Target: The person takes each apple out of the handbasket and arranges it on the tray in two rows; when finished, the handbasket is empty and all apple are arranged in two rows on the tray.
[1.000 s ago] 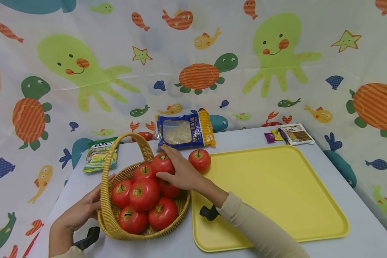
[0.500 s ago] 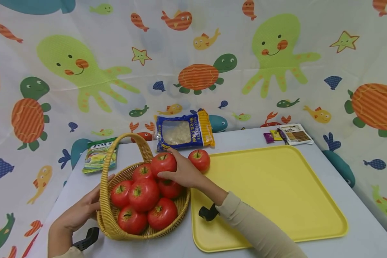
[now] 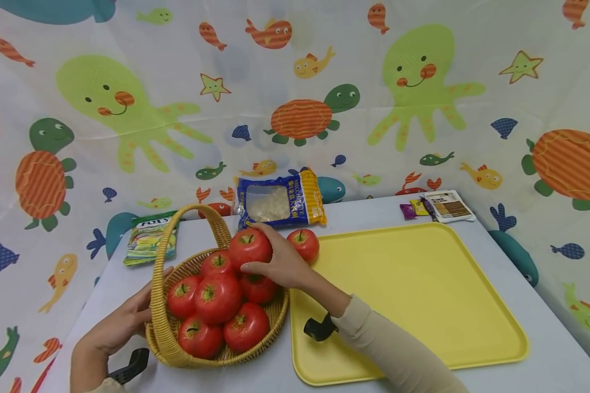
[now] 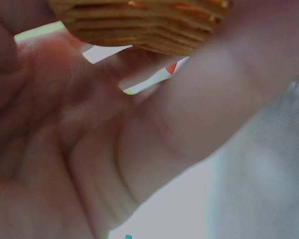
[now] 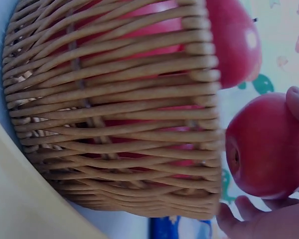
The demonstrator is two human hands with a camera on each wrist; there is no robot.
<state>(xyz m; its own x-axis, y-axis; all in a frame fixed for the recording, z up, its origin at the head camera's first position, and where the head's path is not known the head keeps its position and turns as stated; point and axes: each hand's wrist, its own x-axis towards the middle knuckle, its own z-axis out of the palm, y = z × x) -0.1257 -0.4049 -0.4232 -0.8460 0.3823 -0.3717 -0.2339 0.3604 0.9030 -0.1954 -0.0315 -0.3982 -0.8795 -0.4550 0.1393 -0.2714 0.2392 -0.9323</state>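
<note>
A woven basket (image 3: 159, 322) with a tall arched handle holds several red apples (image 3: 218, 298). My right hand (image 3: 287, 265) grips one red apple (image 3: 249, 250) at the basket's far right side, thumb in front and fingers behind. In the right wrist view this held apple (image 5: 269, 149) hangs just beyond the rim, over the basket wall (image 5: 134, 109). At the basket's left side my left hand (image 3: 120, 322) holds the outer wall, fingertips partly hidden behind the handle. In the left wrist view the basket's underside (image 4: 139, 25) shows between thumb and fingers.
A yellow tray (image 3: 403, 295) lies right of the basket. Another apple (image 3: 303, 245) sits at the tray's far left corner. Behind are a blue and yellow bag (image 3: 280, 201), a green candy bag (image 3: 151, 238) and small packets (image 3: 447, 206). A sea-animal curtain hangs behind the table.
The right hand's fingers have moved from the top of the apple to behind it, and the apple has risen slightly and shifted right. The left hand and basket stay put.
</note>
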